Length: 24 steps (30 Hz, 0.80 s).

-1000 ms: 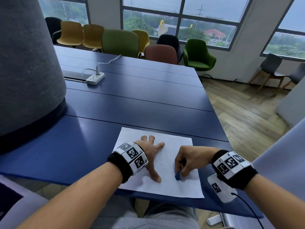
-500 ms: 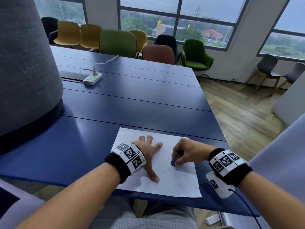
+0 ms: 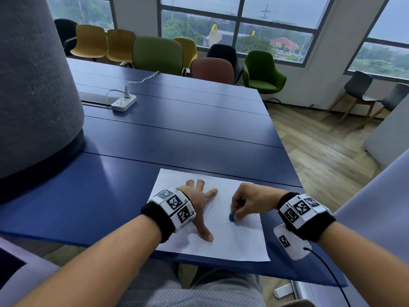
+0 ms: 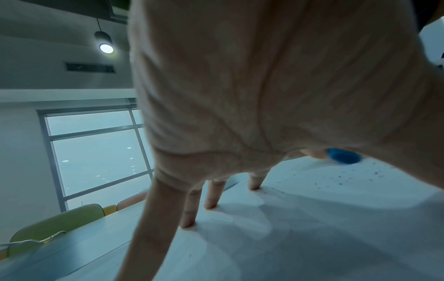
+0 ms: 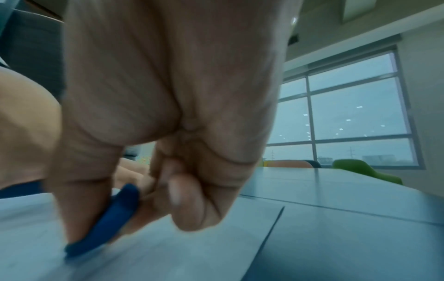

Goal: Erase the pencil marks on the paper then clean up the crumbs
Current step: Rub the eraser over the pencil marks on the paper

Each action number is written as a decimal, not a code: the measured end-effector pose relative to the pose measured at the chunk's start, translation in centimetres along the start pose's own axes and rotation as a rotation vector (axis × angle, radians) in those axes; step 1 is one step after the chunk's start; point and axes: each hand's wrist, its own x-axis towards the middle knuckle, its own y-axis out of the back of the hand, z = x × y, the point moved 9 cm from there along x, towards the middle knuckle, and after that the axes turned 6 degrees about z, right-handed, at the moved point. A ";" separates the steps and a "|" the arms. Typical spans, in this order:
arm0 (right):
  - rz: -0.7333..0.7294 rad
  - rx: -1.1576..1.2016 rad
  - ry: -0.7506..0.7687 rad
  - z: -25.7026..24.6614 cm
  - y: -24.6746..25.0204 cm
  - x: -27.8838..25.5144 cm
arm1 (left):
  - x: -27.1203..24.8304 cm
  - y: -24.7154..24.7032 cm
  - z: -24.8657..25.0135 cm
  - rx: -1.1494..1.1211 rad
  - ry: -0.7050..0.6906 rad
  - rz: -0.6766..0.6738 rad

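Observation:
A white sheet of paper (image 3: 234, 242) lies at the near edge of the blue table (image 3: 177, 134). My left hand (image 3: 200, 200) presses flat on its left half, fingers spread, fingertips (image 4: 187, 224) down on the sheet. My right hand (image 3: 241, 206) pinches a small blue eraser (image 3: 232, 217) between thumb and fingers, its lower edge on the paper (image 5: 168, 252). The wrist views show the same eraser (image 5: 108, 218) and, past the left palm, the eraser (image 4: 342, 155). Dark eraser crumbs (image 3: 218, 214) are scattered between the hands; the crumbs (image 4: 348, 178) also speckle the sheet.
A large grey felt-covered column (image 3: 33, 85) stands on the table at the left. A white power strip (image 3: 124, 103) with a cable lies further back. Coloured chairs (image 3: 158, 55) line the far edge. The table's right edge drops to a wooden floor (image 3: 327, 156).
My right hand with the eraser moved up the sheet away from the near edge, then stayed about there. The left hand has kept its place on the paper.

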 end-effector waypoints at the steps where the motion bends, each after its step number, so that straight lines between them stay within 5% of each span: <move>1: 0.052 0.015 0.005 0.0 0.4 0.2 | 0.0 0.0 0.0 -0.002 0.001 -0.002; 6: -0.192 -0.033 0.002 -0.1 -2.0 -1.2 | 0.0 -0.1 0.0 -0.009 0.003 -0.008; 12: 0.107 -0.010 0.015 -0.4 0.5 -1.1 | 0.0 -0.1 -0.1 -0.018 0.006 -0.014; 18: 0.437 -0.094 -0.025 -0.6 -1.4 -8.4 | 0.0 0.0 -0.2 -0.063 0.004 -0.005; 24: 0.555 0.036 -0.073 -0.8 -6.2 -11.3 | -0.9 -0.5 -0.3 -0.091 0.011 0.011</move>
